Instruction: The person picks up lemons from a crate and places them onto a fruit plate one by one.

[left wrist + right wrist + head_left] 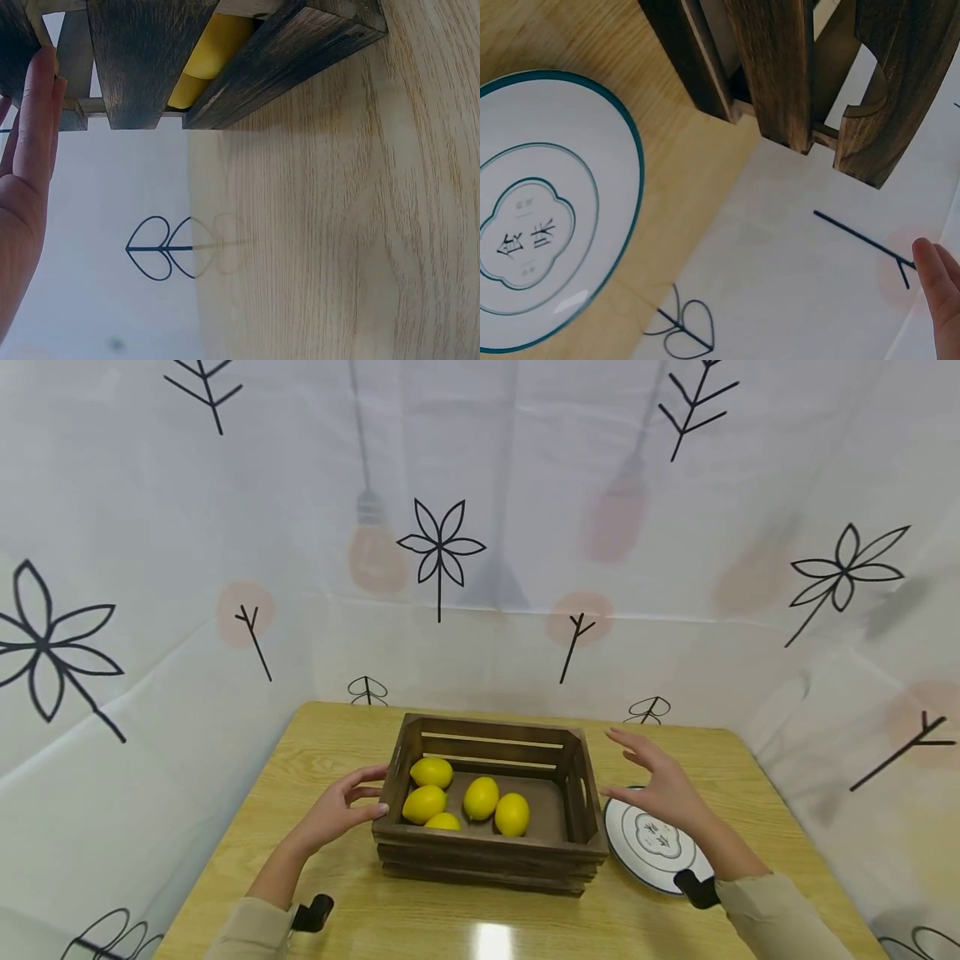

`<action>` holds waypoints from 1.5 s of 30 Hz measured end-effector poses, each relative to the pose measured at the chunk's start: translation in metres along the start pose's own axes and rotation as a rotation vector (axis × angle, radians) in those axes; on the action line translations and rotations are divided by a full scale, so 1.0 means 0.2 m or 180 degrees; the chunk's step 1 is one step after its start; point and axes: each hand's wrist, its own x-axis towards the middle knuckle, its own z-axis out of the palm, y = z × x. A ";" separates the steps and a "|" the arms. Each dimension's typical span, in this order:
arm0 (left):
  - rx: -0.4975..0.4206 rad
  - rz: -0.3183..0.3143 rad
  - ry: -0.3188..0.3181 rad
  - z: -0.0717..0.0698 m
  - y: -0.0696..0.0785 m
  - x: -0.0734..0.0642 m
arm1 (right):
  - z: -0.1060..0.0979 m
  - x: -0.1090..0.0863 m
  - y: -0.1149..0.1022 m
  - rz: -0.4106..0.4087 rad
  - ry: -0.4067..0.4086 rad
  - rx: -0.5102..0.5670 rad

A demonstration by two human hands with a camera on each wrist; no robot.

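A dark brown slatted wooden crate [487, 853] stands in the middle of the table, holding several yellow lemons [482, 798], mostly towards its left side. My left hand [337, 810] is at the crate's left end, its thumb by the rim. In the left wrist view its fingers [36, 124] lie straight along the end slats, and lemon yellow shows through a gap. To the right of the crate, my right hand [667, 785] is held in the air, apart from the crate, thumb and fingers spread with nothing between them. Only its fingertips [930, 274] appear in the right wrist view.
A white plate [626, 842] with a dark green rim and printed characters lies right of the crate, partly under my right forearm. The light wooden table [337, 735] meets a white patterned cloth [495, 468] behind and at both sides.
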 end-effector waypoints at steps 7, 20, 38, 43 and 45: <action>0.0004 -0.0010 0.0014 0.00 0.01 0.00 | 0.00 0.03 -0.01 -0.0016 -0.0012 0.0084; -0.0046 -0.0007 0.0020 0.00 0.02 -0.01 | 0.02 0.10 -0.04 -0.0047 -0.0153 0.0203; -0.0023 -0.0066 0.0051 0.00 0.01 -0.01 | 0.04 0.15 -0.06 -0.0202 -0.0265 0.0281; 0.0006 -0.0049 0.0059 0.00 0.01 0.00 | 0.02 0.17 -0.16 -0.0315 -0.0274 0.0322; 0.0019 -0.0016 0.0057 0.00 0.01 0.00 | 0.01 0.19 -0.21 -0.0353 -0.0290 0.0326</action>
